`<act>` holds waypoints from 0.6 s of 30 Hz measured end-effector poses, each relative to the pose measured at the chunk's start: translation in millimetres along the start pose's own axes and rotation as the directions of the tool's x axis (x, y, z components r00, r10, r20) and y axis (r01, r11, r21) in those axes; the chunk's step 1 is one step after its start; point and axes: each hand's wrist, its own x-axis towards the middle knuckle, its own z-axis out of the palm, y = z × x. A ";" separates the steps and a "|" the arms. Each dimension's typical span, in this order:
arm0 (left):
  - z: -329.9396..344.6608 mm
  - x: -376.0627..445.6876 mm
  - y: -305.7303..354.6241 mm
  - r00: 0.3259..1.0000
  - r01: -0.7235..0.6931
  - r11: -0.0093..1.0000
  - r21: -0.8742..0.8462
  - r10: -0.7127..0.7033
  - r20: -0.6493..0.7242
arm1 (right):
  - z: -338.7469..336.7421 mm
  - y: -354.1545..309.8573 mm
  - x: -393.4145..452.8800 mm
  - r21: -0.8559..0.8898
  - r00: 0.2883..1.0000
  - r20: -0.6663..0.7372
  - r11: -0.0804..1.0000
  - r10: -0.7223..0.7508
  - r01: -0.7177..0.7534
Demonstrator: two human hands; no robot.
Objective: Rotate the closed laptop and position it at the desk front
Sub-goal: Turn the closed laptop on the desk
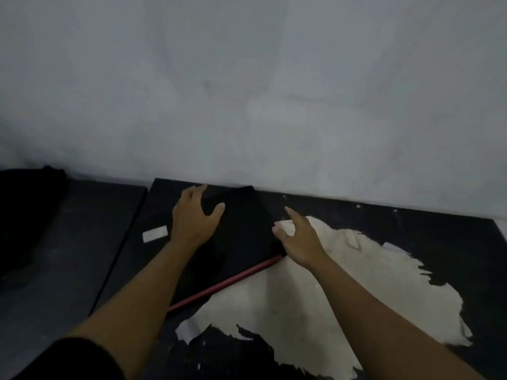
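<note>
The closed black laptop (241, 237) lies flat on the dark desk (428, 234), turned at an angle, its far corner near the wall. A red strip (227, 282) runs along its near edge. My left hand (193, 218) rests on the lid's far left part, fingers spread over the far edge and thumb out on the lid. My right hand (297, 237) is at the laptop's right edge near its right corner, fingers spread, thumb touching the edge. Whether either hand grips the laptop is unclear.
A large torn pale patch (343, 292) covers the desk to the right and front of the laptop. A small white scrap (155, 233) lies left of my left hand. A second dark surface (68, 242) adjoins on the left, with a black object (27, 215) on it. A grey wall (274, 91) stands directly behind.
</note>
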 end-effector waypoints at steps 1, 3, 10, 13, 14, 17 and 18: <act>9.5 8.5 -10.1 0.998 0.025 0.998 0.050 -0.028 0.056 | 10.2 5.2 11.5 -0.037 0.998 0.048 0.999 0.038 -0.036; 22.5 17.5 -21.7 0.985 0.051 0.981 0.188 -0.080 0.150 | 21.9 12.3 23.1 -0.105 0.982 0.144 0.989 0.119 -0.105; 61.5 45.7 -58.6 0.937 0.048 0.913 0.406 -0.182 0.297 | 66.0 27.2 57.4 -0.324 0.950 0.202 0.931 0.239 -0.165; 67.7 60.1 -63.7 0.943 0.044 0.899 0.435 -0.182 0.279 | 72.2 24.8 67.3 -0.356 0.960 0.090 0.909 0.264 -0.216; 69.1 66.5 -65.4 0.941 0.045 0.899 0.436 -0.184 0.283 | 73.2 25.6 70.8 -0.355 0.959 0.073 0.905 0.275 -0.233; 67.5 75.3 -66.0 0.941 0.042 0.896 0.442 -0.185 0.285 | 71.3 24.9 75.0 -0.361 0.952 0.058 0.895 0.301 -0.261; 68.1 77.6 -66.5 0.941 0.045 0.898 0.438 -0.186 0.284 | 70.3 24.8 77.1 -0.362 0.946 0.060 0.890 0.317 -0.276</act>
